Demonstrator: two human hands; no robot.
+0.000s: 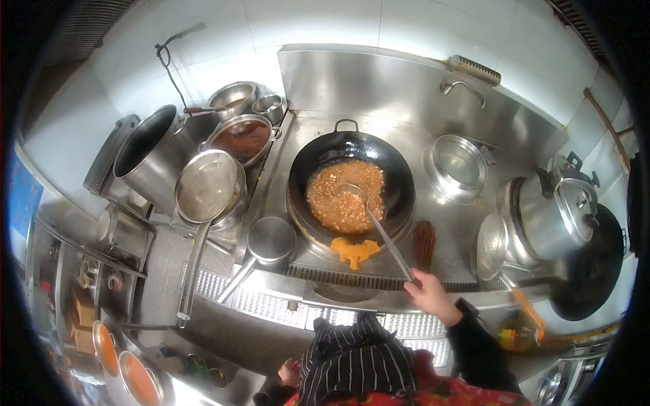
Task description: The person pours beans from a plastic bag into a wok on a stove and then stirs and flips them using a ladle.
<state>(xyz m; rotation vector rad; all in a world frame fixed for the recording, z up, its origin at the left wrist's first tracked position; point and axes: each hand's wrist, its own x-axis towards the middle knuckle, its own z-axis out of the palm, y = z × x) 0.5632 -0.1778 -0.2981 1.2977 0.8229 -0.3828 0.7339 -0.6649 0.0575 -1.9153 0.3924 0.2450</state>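
My right hand is closed around the handle of a long metal ladle. The ladle's bowl rests in a brown, saucy mix of small pale pieces inside a black wok. That wok sits on the steel range and has a loop handle at its far side. An orange-yellow cloth lies over its near rim. Low in the view, my left hand is beside the striped apron, away from the cookware. Its fingers are too small and partly hidden to read.
A bamboo brush and a metal pot of clear liquid are right of the wok. Farther right stand a pressure cooker and an orange-handled strainer. Leftward are a saucepan, a long-handled strainer and a stockpot.
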